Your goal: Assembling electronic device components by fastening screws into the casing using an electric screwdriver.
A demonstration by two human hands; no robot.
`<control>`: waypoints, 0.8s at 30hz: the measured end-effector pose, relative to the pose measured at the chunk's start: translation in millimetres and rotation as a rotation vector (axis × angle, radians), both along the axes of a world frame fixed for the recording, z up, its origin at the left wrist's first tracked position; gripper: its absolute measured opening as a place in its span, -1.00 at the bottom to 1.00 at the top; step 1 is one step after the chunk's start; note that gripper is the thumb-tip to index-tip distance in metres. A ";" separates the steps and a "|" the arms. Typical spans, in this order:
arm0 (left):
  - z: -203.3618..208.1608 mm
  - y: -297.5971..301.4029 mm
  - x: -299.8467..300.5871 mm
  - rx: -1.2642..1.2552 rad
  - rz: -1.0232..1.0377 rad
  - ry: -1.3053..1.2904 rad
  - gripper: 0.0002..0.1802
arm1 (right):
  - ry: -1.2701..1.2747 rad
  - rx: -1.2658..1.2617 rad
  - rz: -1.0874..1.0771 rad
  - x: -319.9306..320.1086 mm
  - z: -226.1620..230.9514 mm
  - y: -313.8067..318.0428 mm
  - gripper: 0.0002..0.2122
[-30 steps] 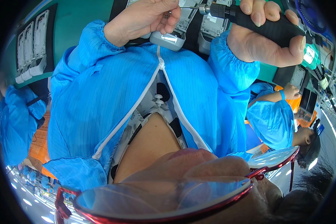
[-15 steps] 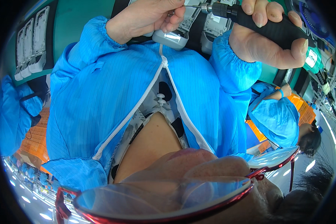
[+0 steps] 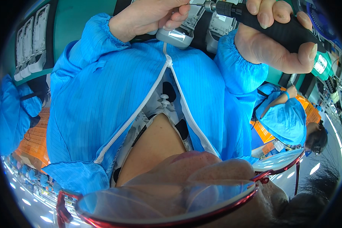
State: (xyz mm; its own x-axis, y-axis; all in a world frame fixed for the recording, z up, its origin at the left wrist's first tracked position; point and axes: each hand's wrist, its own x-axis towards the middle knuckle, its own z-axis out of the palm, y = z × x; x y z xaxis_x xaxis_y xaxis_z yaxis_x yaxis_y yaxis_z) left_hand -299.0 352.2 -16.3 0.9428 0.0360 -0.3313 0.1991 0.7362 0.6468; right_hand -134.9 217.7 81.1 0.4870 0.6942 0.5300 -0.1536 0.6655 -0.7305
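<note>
My right hand [image 3: 273,51] is wrapped around a black electric screwdriver [image 3: 285,34] with a green rear end, held nearly level. Its thin bit [image 3: 195,4] points left, toward the fingertips of my left hand [image 3: 150,19]. Those fingers are curled in and partly cut off by the top edge; whatever they pinch is too small or hidden to name. Below the left fingers lies a grey-white plastic device housing [image 3: 174,38] with a shiny window. A second similar housing [image 3: 219,28] lies to its right, partly under the screwdriver and my right hand.
Several more light grey housings [image 3: 40,28] lie in a row on the green work surface [image 3: 70,26] at the far left. A co-worker's blue sleeve [image 3: 281,117] shows at the right, another blue garment [image 3: 13,114] at the left. Orange crates [image 3: 36,133] stand behind.
My right hand and the screwdriver have shifted slightly right and down. The left fingers have closed a little more, near the bit's tip. At the right, the co-worker's arm has moved.
</note>
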 end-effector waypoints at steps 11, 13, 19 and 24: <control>-3.4 5.1 4.1 0.026 0.035 -0.049 -0.46 | -0.093 0.187 0.110 21.3 -23.0 9.3 -0.56; -0.2 2.4 4.9 0.052 0.062 -0.027 -0.46 | -0.152 0.221 0.112 23.1 -24.1 10.8 -0.56; -2.3 3.3 4.2 0.070 0.075 -0.048 -0.50 | -0.115 0.183 0.023 12.4 -18.8 9.8 -0.57; -0.4 11.2 4.9 -0.061 0.153 0.037 -0.59 | -0.189 0.137 0.056 32.0 -22.5 1.4 -0.57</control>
